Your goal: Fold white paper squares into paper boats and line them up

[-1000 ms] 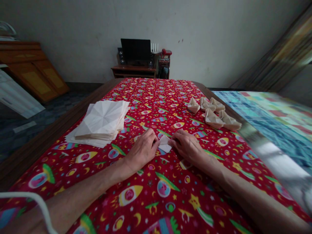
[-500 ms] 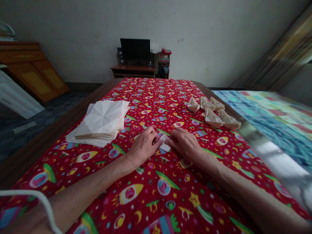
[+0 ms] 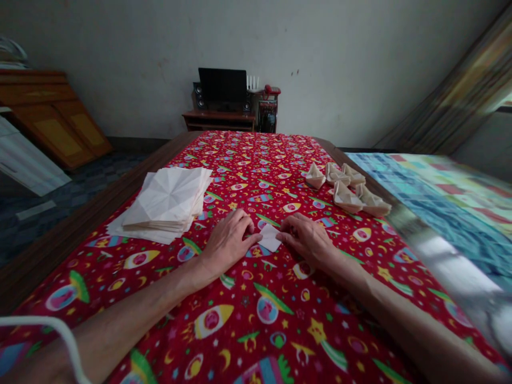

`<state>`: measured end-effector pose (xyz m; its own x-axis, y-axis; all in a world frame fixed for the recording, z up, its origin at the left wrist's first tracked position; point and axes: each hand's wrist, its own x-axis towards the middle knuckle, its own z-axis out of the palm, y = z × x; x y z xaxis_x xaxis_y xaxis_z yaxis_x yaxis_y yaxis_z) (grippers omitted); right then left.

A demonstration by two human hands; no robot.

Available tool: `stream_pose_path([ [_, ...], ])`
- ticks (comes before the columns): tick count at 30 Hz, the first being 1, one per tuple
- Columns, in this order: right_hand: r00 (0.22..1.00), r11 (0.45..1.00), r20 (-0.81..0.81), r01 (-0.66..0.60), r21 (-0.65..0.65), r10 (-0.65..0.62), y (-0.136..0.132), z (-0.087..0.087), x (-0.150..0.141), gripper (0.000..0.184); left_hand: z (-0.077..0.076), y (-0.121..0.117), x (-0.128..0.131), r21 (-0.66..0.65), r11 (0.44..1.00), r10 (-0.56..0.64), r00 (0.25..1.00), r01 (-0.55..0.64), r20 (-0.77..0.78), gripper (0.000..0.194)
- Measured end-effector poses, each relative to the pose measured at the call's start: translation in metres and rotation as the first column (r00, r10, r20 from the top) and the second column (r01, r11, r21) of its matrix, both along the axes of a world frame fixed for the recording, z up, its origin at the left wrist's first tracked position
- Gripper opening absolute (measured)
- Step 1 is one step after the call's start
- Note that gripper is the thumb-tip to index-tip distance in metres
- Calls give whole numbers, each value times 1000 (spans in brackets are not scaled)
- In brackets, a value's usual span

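A small white piece of folded paper (image 3: 270,238) lies on the cloth between my hands, about diamond-shaped. My left hand (image 3: 231,234) is at its left corner, the thumb stretched along to the paper's edge and the other fingers curled. At the right corner, my right hand (image 3: 306,234) pinches the edge with its thumb, its fingers bent and partly hidden behind the hand. Left of my hands sits a stack of creased white paper sheets (image 3: 170,194). To the right, several folded paper pieces (image 3: 347,197), boat-like in shape, stand grouped together.
A red patterned cloth (image 3: 240,288) covers the long table. A white cable (image 3: 66,333) curves across the lower left over my forearm. Beyond the table's far end stands a desk with a monitor (image 3: 223,85). A bed (image 3: 432,197) is to the right, a wooden cabinet (image 3: 60,128) to the left.
My thumbs have drawn slightly apart toward the paper's corners, so more of its surface shows. The view has tilted slightly. The stack and the folded pieces stay in place.
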<state>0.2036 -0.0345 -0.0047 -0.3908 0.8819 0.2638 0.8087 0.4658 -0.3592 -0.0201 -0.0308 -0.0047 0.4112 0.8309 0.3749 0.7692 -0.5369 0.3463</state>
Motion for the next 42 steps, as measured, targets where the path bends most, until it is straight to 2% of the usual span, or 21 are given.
stream_pose_path([
  [4, 994, 998, -91, -54, 24, 56, -3, -3, -2, 15, -4, -3, -1, 47, 999, -20, 1000, 21, -9, 23],
  [9, 973, 995, -210, -99, 12, 99, -8, 1, -8, 15, -2, -7, 2, 32, 999, -43, 999, 42, 21, 25],
  [12, 951, 997, -308, -36, -65, 14, -11, 4, -14, 17, 1, -9, 6, -46, 999, 1, 989, 6, 151, 21],
  [15, 934, 991, -342, 71, -114, -107, -15, 5, -23, 21, 4, -14, 14, -161, 987, 46, 941, 10, 336, 18],
  [18, 926, 984, -362, 52, -169, -111, -18, 7, -31, 18, 8, -18, 20, -131, 990, 16, 903, 45, 429, 12],
  [21, 931, 970, -362, -51, -238, -40, -21, 14, -34, 24, 12, -16, 18, 61, 997, -69, 923, 49, 379, 7],
  [23, 940, 960, -342, -110, -256, 17, -22, 18, -32, 32, 15, -13, 12, 199, 978, -113, 951, 56, 289, 7],
  [26, 947, 986, -321, -34, -163, -20, -24, 22, -26, 34, 20, -8, 2, 316, 943, -136, 987, 103, 85, 8],
  [28, 960, 1000, -281, 29, 12, -24, -25, 20, -22, 27, 21, -9, -1, 324, 933, -149, 987, 159, -56, 9],
  [29, 972, 993, -236, 19, 113, 8, -25, 18, -20, 24, 21, -10, -1, 315, 931, -155, 982, 182, -109, 10],
  [30, 984, 979, -172, -16, 202, 52, -25, 16, -19, 22, 20, -11, -1, 303, 932, -163, 976, 200, -144, 12],
  [32, 993, 950, -27, -106, 295, 119, -23, 12, -18, 16, 17, -13, 2, 280, 936, -174, 971, 214, -162, 15],
  [35, 988, 946, 82, -148, 289, 129, -19, 6, -18, 19, 11, -12, 5, 227, 952, -180, 975, 205, -126, 10],
  [42, 991, 979, 73, -122, 165, 111, -16, 0, -16, 21, 1, -5, 0, 124, 972, -194, 979, 201, -64, 3],
])
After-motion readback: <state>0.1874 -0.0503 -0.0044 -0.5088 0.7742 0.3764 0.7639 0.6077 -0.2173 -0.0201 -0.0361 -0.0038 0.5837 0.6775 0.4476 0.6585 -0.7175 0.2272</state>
